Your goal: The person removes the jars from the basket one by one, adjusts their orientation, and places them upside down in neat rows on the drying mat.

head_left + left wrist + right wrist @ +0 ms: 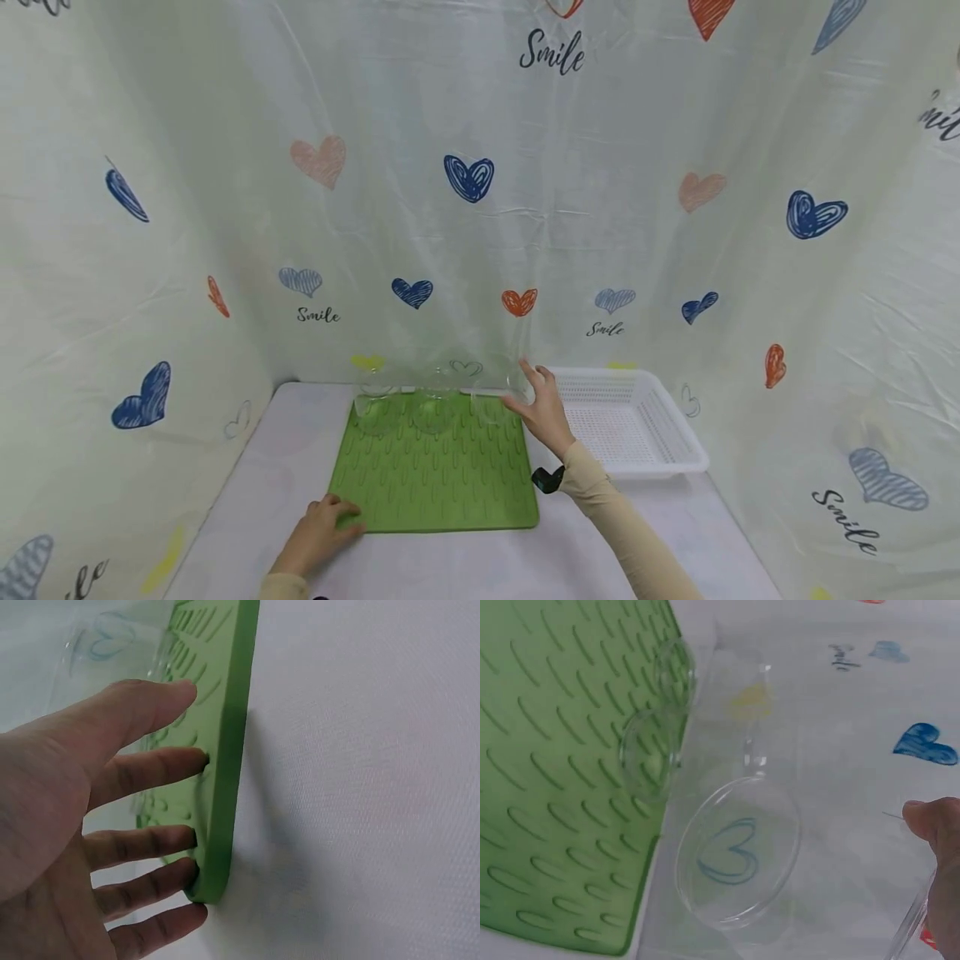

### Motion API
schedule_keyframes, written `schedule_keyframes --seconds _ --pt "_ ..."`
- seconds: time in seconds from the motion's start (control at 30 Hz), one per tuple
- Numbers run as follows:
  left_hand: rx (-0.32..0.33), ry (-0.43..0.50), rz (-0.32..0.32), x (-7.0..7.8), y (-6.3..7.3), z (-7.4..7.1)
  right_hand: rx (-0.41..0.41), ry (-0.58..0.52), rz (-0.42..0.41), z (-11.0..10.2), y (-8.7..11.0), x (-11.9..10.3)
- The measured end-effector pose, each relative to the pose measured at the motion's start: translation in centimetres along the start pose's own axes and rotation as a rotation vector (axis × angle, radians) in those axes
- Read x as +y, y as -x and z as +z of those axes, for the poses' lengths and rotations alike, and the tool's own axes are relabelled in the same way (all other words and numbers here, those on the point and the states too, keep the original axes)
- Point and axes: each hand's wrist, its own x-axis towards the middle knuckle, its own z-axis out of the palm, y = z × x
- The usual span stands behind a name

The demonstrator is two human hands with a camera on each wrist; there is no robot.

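A green ribbed drying mat (435, 483) lies on the table. Two clear drinking glasses, the left glass (378, 415) and the middle glass (432, 412), stand along its back edge. Beside them, at the back right corner, my right hand (546, 417) holds a third clear glass (491, 407) between spread thumb and fingers. Only my right thumb (934, 821) shows in the right wrist view; the other fingers are out of frame. My left hand (112, 817) is at the mat's near left corner, its fingers spread and its fingertips along the mat's edge.
A white perforated plastic basket (618, 425) stands right of the mat, behind my right forearm. White table surface (255, 500) borders the mat. A pale curtain (480, 242) printed with hearts hangs behind and at both sides.
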Motion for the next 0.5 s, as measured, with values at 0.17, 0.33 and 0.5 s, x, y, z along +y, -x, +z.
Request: schedule_keyframes --seconds 0.17,0.33,0.5 --pt "0.005 -0.026 -0.008 0.3 0.3 0.2 -0.011 0.083 0.003 1.9 -1.2 0.8" --pt "-0.001 -0.036 -0.03 0.5 0.4 0.2 -0.047 0.091 0.026 3.2 -1.7 1.2" --pt "0.003 -0.044 -0.039 0.3 0.3 0.4 -0.075 0.113 0.019 4.6 -2.1 1.7"
